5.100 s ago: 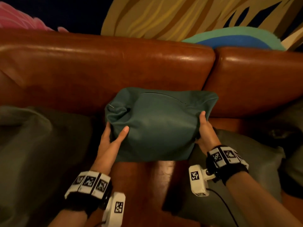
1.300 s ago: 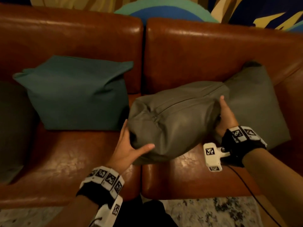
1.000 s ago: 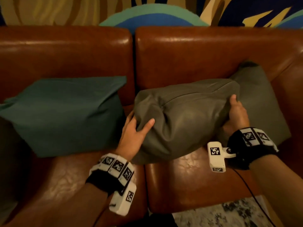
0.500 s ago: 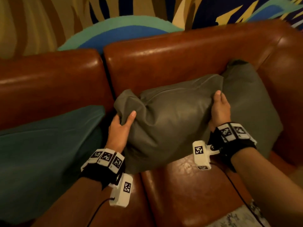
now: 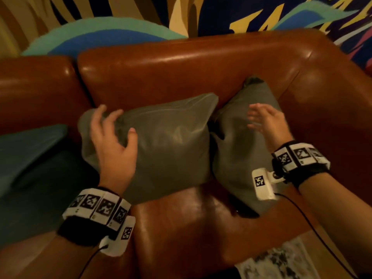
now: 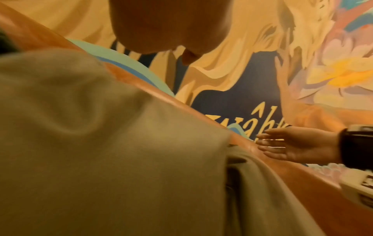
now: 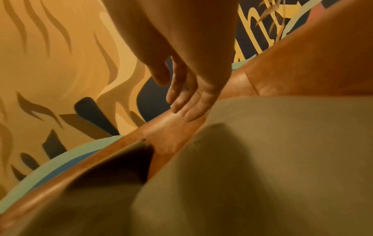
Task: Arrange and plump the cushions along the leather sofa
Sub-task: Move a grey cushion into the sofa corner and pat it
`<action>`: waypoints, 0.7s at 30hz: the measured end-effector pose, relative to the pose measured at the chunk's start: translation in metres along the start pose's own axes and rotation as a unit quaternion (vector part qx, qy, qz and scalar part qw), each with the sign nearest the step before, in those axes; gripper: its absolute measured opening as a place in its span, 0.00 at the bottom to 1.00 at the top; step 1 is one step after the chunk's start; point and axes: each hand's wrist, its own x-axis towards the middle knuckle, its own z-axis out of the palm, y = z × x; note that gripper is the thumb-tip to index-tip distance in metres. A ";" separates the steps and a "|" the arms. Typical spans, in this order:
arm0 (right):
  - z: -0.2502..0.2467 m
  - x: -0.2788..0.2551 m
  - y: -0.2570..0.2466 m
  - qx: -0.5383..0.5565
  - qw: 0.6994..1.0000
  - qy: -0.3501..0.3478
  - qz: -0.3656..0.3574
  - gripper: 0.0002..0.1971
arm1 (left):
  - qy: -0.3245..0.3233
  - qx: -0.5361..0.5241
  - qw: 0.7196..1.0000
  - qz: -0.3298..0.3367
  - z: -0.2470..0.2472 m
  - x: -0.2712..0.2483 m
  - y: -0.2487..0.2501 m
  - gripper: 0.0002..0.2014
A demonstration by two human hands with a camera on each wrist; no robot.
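At the far left a teal cushion (image 5: pixel 30 154) leans on the leather sofa (image 5: pixel 181 73). Next to it, the left hand (image 5: pixel 113 146) hovers over the upper left corner of a grey cushion (image 5: pixel 169 146) that stands against the backrest; its fingers are spread and loosely curved, gripping nothing, though whether the fingertips brush the fabric is hard to tell through the blur. Touching that cushion's right edge, a second grey cushion (image 5: pixel 239 158) sits in the sofa's corner. The right hand (image 5: pixel 265 121) is above it, palm open with straight fingers, holding nothing. A patterned rug (image 5: pixel 281 262) shows at lower right.
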 end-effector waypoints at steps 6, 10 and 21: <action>-0.108 0.062 0.047 -0.139 0.989 0.035 0.018 0.15 | -0.222 -0.105 0.960 -0.138 0.116 -0.088 0.071 0.10; -0.159 0.074 0.103 -0.192 0.974 -0.017 0.117 0.28 | -0.253 -0.123 0.883 -0.375 0.181 -0.128 0.081 0.30; -0.199 0.077 0.137 -0.088 0.973 -0.104 0.187 0.38 | -0.300 -0.073 0.900 -0.309 0.230 -0.130 0.145 0.28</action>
